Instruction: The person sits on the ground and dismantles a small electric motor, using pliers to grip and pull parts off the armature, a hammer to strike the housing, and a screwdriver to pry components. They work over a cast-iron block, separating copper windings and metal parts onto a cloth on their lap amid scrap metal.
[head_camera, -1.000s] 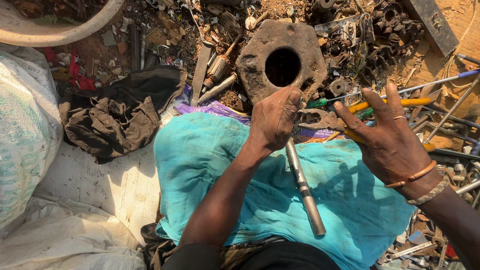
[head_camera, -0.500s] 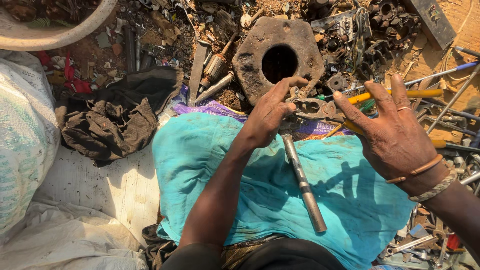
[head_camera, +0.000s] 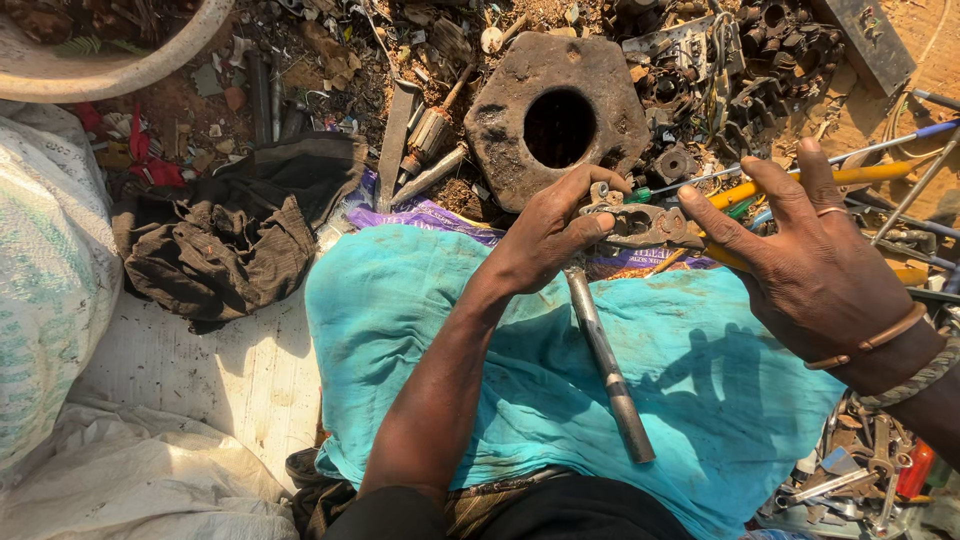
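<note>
My left hand (head_camera: 545, 235) grips the top of a long grey metal rod (head_camera: 610, 370) where a small cast metal bracket with holes (head_camera: 645, 225) sits. The rod slants down across a teal cloth (head_camera: 430, 330) spread over my lap. My right hand (head_camera: 820, 275), with a ring and wrist bands, is held just right of the bracket with its fingers spread. Its thumb tip touches the bracket's right end, and it holds nothing.
A rusty hexagonal block with a round hole (head_camera: 555, 120) lies on the ground just beyond my hands. Yellow-handled and blue tools (head_camera: 860, 175), scrap metal parts (head_camera: 740, 90) and a dark crumpled cloth (head_camera: 240, 230) surround it. White sacks (head_camera: 50, 280) lie at the left.
My left hand has slid off the bracket's top, so the bracket now shows between both hands. My right hand has come closer to it, the thumb reaching its end.
</note>
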